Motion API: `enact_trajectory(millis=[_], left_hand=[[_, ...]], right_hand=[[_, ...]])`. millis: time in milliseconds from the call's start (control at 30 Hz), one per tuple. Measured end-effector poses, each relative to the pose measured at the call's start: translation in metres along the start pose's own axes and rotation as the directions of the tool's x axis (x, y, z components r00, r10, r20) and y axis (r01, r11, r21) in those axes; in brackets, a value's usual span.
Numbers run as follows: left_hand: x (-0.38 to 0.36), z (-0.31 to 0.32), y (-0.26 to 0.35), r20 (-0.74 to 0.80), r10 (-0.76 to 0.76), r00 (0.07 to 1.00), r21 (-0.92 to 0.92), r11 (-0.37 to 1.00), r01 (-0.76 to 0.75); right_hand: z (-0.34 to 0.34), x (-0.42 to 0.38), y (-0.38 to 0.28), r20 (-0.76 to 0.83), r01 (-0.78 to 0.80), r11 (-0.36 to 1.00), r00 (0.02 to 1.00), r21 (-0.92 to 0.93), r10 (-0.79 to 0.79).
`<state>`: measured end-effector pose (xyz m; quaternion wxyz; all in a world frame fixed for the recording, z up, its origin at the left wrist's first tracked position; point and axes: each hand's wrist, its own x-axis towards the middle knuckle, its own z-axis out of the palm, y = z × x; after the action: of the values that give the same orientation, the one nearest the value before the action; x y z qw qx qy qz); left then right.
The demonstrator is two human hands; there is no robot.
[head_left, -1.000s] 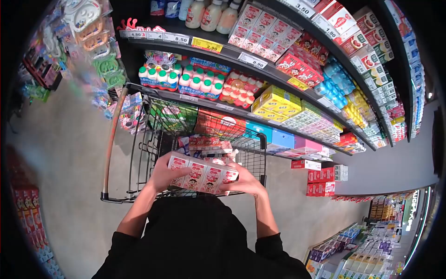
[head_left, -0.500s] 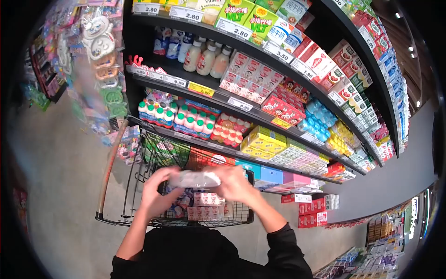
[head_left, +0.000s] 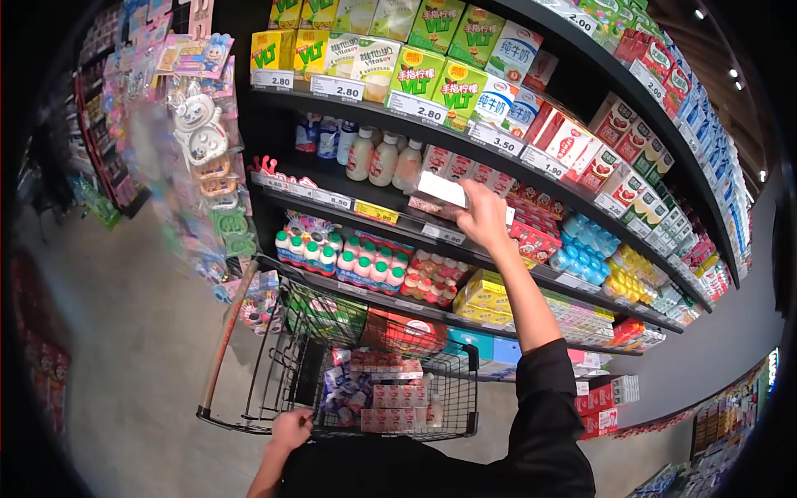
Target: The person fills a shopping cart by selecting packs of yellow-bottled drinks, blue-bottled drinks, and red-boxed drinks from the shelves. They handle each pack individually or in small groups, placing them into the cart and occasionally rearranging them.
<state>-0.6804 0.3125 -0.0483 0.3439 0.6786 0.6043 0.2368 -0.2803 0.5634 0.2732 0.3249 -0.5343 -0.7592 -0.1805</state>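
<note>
My right hand point(head_left: 486, 214) is stretched out to the middle shelf. Its fingers are closed on a wrapped pack of small drink cartons point(head_left: 442, 189), white on the face turned to me and pinkish along the lower side. The pack is tilted in front of similar pink-and-white carton packs point(head_left: 491, 179), just right of the milky bottles point(head_left: 383, 159). Low by the near rim of the black wire shopping cart point(head_left: 475, 390), my left hand point(head_left: 292, 427) has curled fingers; whether they grip anything is hidden. Inside the cart lie pink-and-white carton packs point(head_left: 394, 408), red packs point(head_left: 386, 363) and blue-and-white bags point(head_left: 344, 390).
Boxed drinks with price labels fill the upper shelf point(head_left: 415, 108). Green-capped bottle packs point(head_left: 307, 249) and yellow cartons point(head_left: 484, 300) stand on a lower shelf. Toys in plastic packaging point(head_left: 199, 133) hang at the left. Red boxes point(head_left: 599, 400) stand at the right.
My right hand has moved up and forward from above the cart to the shelf, carrying the pack. My left hand has let go of it and dropped to the cart's near side.
</note>
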Motion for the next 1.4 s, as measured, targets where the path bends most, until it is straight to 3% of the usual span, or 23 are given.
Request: enact_trajectory(millis=[67, 100, 167, 400, 500, 700, 767, 800, 967, 1033, 1133, 1167, 1233, 1300, 1333, 1400], left_hand=[[-0.008, 0.011, -0.019, 0.061, -0.086, 0.994, 0.152, 0.985, 0.076], [-0.009, 0.012, -0.024, 0.053, -0.087, 0.995, 0.162, 0.984, 0.078], [-0.011, 0.017, -0.029, 0.045, -0.095, 0.995, 0.45, 0.891, 0.064], [-0.008, 0.018, -0.02, 0.055, -0.221, 0.974, 0.465, 0.869, 0.171], [-0.008, 0.015, -0.01, 0.077, -0.226, 0.971, 0.473, 0.866, 0.164], [0.0, 0.012, 0.002, 0.089, -0.312, 0.946, 0.508, 0.831, 0.226], [0.001, 0.01, 0.005, 0.099, -0.342, 0.934, 0.526, 0.815, 0.243], [0.002, 0.011, 0.006, 0.085, -0.357, 0.93, 0.513, 0.816, 0.266], [-0.014, 0.016, -0.001, 0.088, -0.411, 0.907, 0.501, 0.806, 0.316], [-0.029, 0.009, 0.017, 0.154, -0.508, 0.847, 0.571, 0.746, 0.343], [-0.029, 0.01, 0.015, 0.164, -0.481, 0.862, 0.548, 0.771, 0.326], [-0.029, 0.01, 0.017, 0.141, -0.467, 0.873, 0.549, 0.771, 0.324], [0.002, 0.009, 0.022, 0.108, -0.417, 0.902, 0.551, 0.781, 0.296], [-0.008, 0.011, 0.019, 0.124, -0.452, 0.883, 0.568, 0.762, 0.31], [-0.006, 0.009, 0.023, 0.119, -0.454, 0.883, 0.561, 0.764, 0.317], [-0.006, 0.003, 0.03, 0.119, -0.455, 0.882, 0.558, 0.766, 0.32]], right_hand=[[0.008, 0.002, 0.005, 0.142, -0.054, 0.998, 0.989, 0.017, 0.051], [0.016, 0.004, 0.01, 0.134, -0.055, 0.998, 0.99, 0.027, 0.051], [0.03, 0.001, 0.021, 0.208, -0.029, 0.999, 0.978, -0.016, 0.031], [0.069, -0.005, 0.05, 0.229, -0.207, 0.978, 0.954, 0.025, 0.196], [0.07, -0.01, 0.057, 0.244, -0.152, 0.988, 0.959, 0.007, 0.146], [0.067, -0.02, 0.047, 0.086, -0.078, 0.983, 0.992, -0.165, 0.093], [0.071, -0.023, 0.044, -0.182, -0.074, 0.975, 0.983, -0.208, 0.036], [0.072, -0.021, 0.045, -0.208, -0.074, 0.972, 0.978, -0.225, 0.026], [0.082, -0.04, 0.036, -0.184, -0.322, 0.925, 0.94, -0.201, 0.287], [0.08, -0.061, 0.023, -0.35, -0.186, 0.98, 0.925, -0.073, 0.149], [0.069, -0.102, -0.019, -0.468, -0.167, 0.986, 0.869, 0.024, 0.159], [0.068, -0.12, -0.035, -0.446, -0.169, 0.979, 0.872, 0.114, 0.202], [0.082, -0.159, -0.044, -0.243, -0.124, 0.955, 0.951, 0.271, 0.192], [0.124, -0.254, -0.055, 0.125, -0.236, 0.893, 0.971, 0.382, 0.204], [0.139, -0.297, -0.065, 0.387, -0.559, 0.715, 0.823, 0.421, 0.416], [0.159, -0.403, -0.071, 0.583, -0.583, 0.757, 0.737, 0.295, 0.341]])
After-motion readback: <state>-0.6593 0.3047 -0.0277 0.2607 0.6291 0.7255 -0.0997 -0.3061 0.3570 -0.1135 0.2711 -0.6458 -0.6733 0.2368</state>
